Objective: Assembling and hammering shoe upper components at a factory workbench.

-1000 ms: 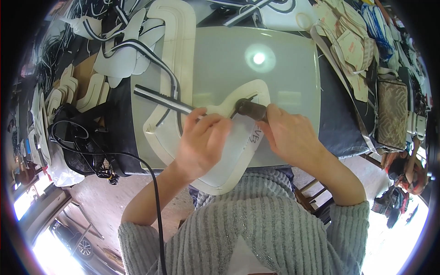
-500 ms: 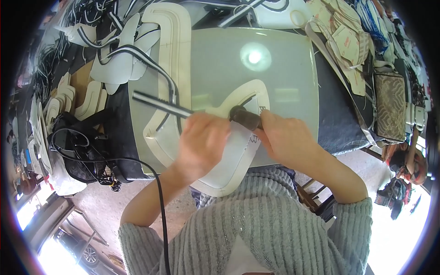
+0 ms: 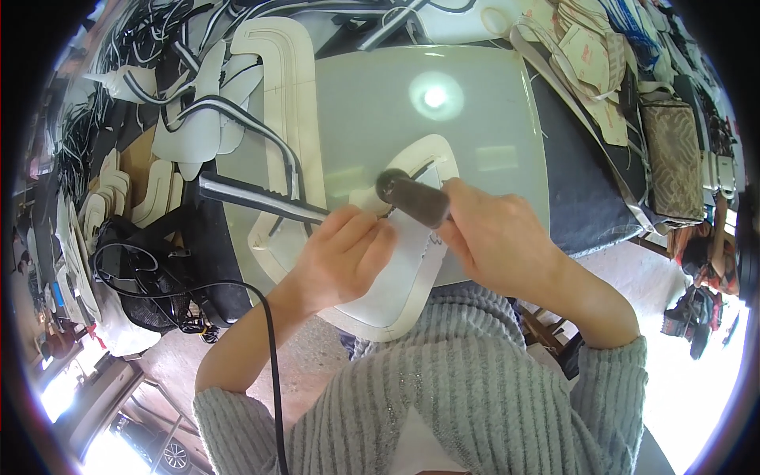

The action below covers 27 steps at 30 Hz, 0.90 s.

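Note:
My right hand (image 3: 499, 237) is closed around a hammer (image 3: 416, 199), whose dark, rounded head is slightly blurred over the workpiece. Close by on its left, my left hand (image 3: 344, 257) has its fingers closed on a black-and-white striped strip (image 3: 261, 198), which sticks out to the left. Beneath both hands lies a white panel (image 3: 404, 257) on a cream, curved template (image 3: 440, 273). A dark slot shows at the template's upper end. Just where the hammer meets the panel, if it touches at all, I cannot tell.
A grey-green board (image 3: 491, 103) carries the work, with a long cream template (image 3: 297, 103) at its left. More striped strips (image 3: 237, 115) and white cut pieces (image 3: 210, 87) pile up beyond. A black cable (image 3: 273, 356) crosses my left forearm. A patterned bag (image 3: 673, 158) stands right.
The hammer head has moved up and left. My left hand's fingers show more clearly, and the strip's outer end has shifted left and down. The whole view has shifted slightly.

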### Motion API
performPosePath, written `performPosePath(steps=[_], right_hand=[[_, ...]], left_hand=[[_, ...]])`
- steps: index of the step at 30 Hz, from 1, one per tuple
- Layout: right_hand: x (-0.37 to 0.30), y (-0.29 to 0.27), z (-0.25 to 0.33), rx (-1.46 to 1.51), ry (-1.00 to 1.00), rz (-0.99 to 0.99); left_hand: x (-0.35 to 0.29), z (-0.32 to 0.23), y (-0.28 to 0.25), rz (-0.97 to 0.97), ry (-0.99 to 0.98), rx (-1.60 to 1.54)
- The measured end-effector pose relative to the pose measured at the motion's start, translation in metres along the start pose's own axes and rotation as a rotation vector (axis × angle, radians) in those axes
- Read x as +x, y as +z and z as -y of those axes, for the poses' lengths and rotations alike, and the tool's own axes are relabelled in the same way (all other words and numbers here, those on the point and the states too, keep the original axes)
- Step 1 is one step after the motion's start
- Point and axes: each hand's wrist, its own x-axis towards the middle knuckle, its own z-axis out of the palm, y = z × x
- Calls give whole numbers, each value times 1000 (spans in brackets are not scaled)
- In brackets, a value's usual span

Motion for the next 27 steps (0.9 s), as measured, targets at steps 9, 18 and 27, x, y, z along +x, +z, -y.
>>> performPosePath(steps=[9, 18, 27], right_hand=[[1, 8, -4, -78, 13, 178], [3, 13, -8, -78, 15, 210], [4, 10, -10, -33, 14, 204]], left_hand=[[-3, 2, 0, -23, 22, -3], [-5, 6, -1, -81, -117, -146], [-7, 12, -8, 2, -227, -236]])
